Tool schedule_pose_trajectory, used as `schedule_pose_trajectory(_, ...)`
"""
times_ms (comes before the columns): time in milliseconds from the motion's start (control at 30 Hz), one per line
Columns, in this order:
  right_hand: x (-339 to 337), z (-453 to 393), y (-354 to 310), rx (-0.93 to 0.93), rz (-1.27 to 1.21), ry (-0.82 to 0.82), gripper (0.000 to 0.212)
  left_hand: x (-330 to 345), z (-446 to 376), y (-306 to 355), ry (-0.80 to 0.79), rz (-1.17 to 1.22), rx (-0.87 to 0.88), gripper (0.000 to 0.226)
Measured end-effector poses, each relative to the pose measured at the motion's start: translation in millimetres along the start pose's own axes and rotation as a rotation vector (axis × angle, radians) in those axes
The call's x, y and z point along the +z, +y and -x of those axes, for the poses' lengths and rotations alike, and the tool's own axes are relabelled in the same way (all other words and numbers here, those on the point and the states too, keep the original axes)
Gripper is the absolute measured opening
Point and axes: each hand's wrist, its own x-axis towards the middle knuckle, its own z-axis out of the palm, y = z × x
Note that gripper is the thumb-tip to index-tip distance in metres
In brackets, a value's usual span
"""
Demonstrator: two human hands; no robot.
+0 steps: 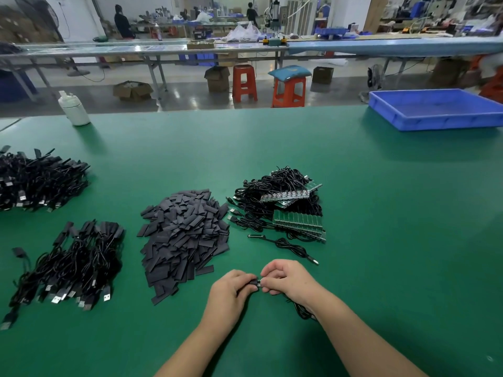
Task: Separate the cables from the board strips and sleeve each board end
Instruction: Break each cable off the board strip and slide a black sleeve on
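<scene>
Small black sleeve [254, 284] pinched by left hand [231, 291], board end gripped by right hand [287, 280], low over green tabletop [381, 240]. Cable [302, 310] trailed under right wrist. Sleeve pile [183, 235] left of hands; board strips [298, 220] with cables beyond.

Green tabletop [353, 213]; dark grey sleeve pile [185, 235]; black cables [70, 265]; green board strips [298, 220]; blue tray [435, 110]; white bottle [73, 108]; orange-red stools [244, 83].
</scene>
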Motion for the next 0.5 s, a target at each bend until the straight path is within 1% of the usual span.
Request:
schedule_pose_trajectory(100, -0.2, 0.6, -0.6, -0.005, 0.008, -0.004, 0.010, -1.9, -2.4, -0.9, -0.046, -0.029, -0.004, 0.016)
schedule_pose_trajectory(333, -1.3, 1.2, -0.5, -0.005, 0.018, -0.007, 0.008, -2.8, -5.5, 0.4, -0.068, -0.026, -0.034, 0.016)
schedule_pose_trajectory(500, -1.9, 0.8, 1.2, -0.004, 0.021, 0.005, 0.007, -0.1, -9.8, 4.8, -0.115, -0.055, -0.007, 0.015)
